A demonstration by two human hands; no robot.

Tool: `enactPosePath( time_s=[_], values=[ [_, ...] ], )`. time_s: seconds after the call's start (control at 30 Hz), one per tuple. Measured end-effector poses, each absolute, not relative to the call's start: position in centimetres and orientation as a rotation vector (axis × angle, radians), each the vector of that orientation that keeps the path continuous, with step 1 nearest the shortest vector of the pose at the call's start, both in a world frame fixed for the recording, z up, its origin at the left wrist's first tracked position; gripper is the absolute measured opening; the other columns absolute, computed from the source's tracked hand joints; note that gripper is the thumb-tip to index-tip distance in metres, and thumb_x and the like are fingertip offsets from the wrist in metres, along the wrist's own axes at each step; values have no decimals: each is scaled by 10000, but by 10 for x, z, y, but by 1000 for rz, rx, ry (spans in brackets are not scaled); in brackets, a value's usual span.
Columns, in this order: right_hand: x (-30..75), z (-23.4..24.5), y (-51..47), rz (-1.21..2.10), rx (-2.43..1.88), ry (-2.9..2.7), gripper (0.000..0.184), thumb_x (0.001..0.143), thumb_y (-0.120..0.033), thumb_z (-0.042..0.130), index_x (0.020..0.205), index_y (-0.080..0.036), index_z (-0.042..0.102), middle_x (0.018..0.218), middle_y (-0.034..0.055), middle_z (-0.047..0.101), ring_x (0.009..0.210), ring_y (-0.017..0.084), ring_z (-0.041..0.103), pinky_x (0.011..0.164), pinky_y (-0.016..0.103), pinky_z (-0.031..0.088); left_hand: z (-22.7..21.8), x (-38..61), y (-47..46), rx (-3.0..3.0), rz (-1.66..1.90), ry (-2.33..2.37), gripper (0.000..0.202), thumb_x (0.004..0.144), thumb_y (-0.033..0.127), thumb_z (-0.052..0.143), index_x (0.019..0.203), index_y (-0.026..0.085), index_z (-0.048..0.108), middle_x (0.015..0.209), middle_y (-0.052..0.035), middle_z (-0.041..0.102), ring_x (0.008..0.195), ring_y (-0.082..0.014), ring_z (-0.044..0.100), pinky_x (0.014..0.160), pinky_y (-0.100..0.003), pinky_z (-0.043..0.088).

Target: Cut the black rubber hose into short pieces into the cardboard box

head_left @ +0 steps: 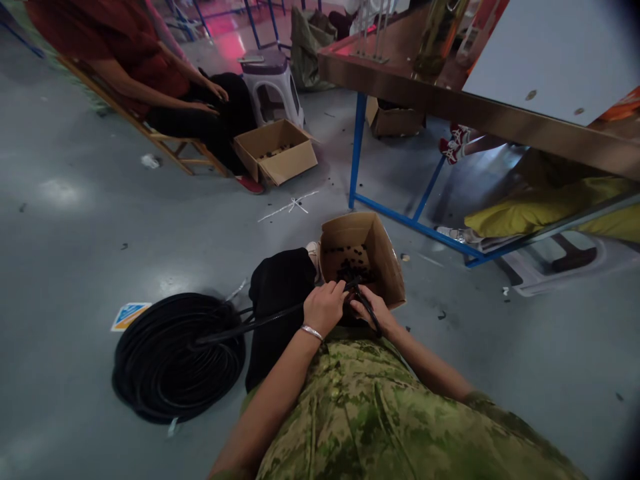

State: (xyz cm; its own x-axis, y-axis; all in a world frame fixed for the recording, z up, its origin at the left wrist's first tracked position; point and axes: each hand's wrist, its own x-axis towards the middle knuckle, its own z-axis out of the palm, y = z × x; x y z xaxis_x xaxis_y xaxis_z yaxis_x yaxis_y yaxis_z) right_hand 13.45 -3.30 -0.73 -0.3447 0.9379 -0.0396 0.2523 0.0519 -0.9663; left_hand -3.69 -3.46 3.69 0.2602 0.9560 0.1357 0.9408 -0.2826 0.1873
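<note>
My left hand (324, 308), a bracelet at its wrist, is closed around a black tube (275, 315) close to its end. From there the tube runs left across my dark trouser leg to a big black coil (175, 360) lying on the floor. My right hand (376, 312) is wrapped round black-handled scissors (369, 311), whose blades meet the tube's end in front of my left fingers; the exact contact is too small to make out. Just beneath both hands stands an open cardboard box (389, 257) with many short black pieces (353, 267) on its bottom.
A seated person (145, 73) is at the upper left beside another cardboard box (295, 163) and a plastic stool (273, 80). To the right stands a table with a blue leg (358, 147). Someone in yellow trousers (530, 210) sits beyond it. Scraps lie about the floor.
</note>
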Motion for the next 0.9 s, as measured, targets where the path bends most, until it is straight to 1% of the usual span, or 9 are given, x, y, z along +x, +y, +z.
enactPosePath(
  time_s=[0.17,0.27,0.37,0.57,0.7,0.9],
  values=[
    [134,-6,-37,1152,-1282,-1792,377,897,-376,525,1194,-157,601,1003,84,699,831,189,651,766,290,514,40,-38,-33,2411,322,1842,287,972,335,408,1123,218,623,880,-58,658,828,-187,612,720,-321,385],
    [136,-11,-41,1130,-1319,-1823,349,904,-363,511,1168,-168,629,952,77,720,808,193,674,740,279,517,40,-38,-32,2404,290,1843,283,974,331,404,1120,218,619,894,-54,660,839,-187,611,732,-323,388],
    [138,-17,-44,1121,-1377,-1828,311,899,-359,512,1104,-182,665,900,73,732,788,207,688,724,283,522,38,-37,-31,2401,227,1828,273,971,311,406,1114,210,615,889,-61,649,846,-191,607,731,-325,388],
    [137,-24,-46,1121,-1388,-1758,257,868,-342,542,1001,-193,703,739,51,705,698,209,664,632,274,510,32,-34,-30,2389,174,1808,253,967,280,400,1077,184,607,908,-90,628,865,-210,594,742,-338,384],
    [137,-24,-47,1129,-1391,-1754,245,857,-322,544,976,-179,703,726,49,698,675,203,651,626,272,499,30,-32,-29,2414,137,1807,251,968,272,396,1074,174,601,914,-92,625,868,-213,589,749,-340,380],
    [138,-26,-49,1142,-1425,-1761,256,858,-331,535,964,-164,697,728,55,700,642,190,630,621,265,488,26,-33,-28,2448,108,1785,255,968,269,394,1087,171,597,929,-93,623,865,-217,584,744,-346,382]
  ],
)
